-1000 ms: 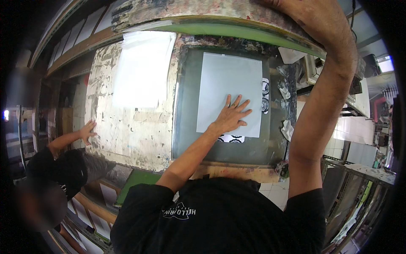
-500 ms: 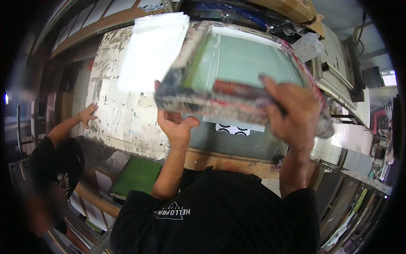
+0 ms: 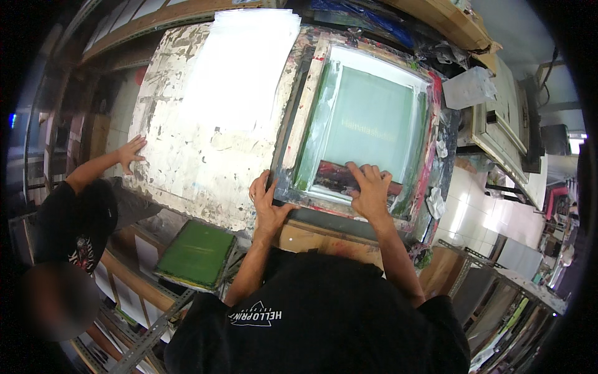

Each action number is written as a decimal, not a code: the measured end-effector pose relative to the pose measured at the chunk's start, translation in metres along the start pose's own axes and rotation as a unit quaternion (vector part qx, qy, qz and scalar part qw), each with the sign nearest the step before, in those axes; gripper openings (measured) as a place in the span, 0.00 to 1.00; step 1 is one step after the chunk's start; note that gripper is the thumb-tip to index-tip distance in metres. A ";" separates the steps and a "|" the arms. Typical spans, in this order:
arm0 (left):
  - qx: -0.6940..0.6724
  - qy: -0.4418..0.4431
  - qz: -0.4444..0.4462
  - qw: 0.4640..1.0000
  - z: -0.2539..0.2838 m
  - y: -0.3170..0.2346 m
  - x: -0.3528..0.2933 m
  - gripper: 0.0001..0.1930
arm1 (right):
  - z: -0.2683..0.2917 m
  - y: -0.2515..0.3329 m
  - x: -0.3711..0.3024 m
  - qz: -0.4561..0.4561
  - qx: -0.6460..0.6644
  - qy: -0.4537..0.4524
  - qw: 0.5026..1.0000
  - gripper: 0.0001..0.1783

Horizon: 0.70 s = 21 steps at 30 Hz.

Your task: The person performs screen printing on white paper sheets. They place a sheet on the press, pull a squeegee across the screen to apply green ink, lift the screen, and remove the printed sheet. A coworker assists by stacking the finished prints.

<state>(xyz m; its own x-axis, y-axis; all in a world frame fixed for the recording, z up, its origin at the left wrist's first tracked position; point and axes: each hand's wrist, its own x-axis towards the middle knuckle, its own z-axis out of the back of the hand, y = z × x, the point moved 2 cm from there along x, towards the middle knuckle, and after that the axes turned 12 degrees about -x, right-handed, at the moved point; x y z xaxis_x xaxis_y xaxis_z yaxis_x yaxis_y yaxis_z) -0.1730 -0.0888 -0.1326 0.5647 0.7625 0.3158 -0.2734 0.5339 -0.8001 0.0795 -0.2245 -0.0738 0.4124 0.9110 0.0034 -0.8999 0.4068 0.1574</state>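
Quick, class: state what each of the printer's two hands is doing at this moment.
Left hand: grips the near left corner of the screen frame.
Right hand: fingers curled over the squeegee inside the frame.

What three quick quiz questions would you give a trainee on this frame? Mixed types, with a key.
1. True or false: the printing screen frame is raised off the print table.
2. Which hand rests on the squeegee inside the frame? A) left hand B) right hand C) the co-worker's hand
3. Fill in: the stack of white sheets lies to the ____ of the frame as the person sees it.

Key: 1 false, it lies flat on the table. 2 B; the left hand grips the frame's near left corner, and the co-worker's hand lies flat on the table's left edge. 3 left.
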 end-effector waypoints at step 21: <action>-0.033 0.015 0.050 0.998 0.004 0.001 -0.006 0.48 | -0.006 -0.189 0.300 0.029 -0.057 -0.177 0.982 0.39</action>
<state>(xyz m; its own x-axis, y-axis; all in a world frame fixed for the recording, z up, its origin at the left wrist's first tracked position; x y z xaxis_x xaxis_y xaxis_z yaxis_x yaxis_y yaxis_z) -0.1799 -0.0914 -0.1327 0.5606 0.7990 0.2174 -0.2780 0.4289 -0.8595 0.3723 -0.0280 -0.1081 0.3647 0.8605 0.3558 -0.9253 0.3776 0.0353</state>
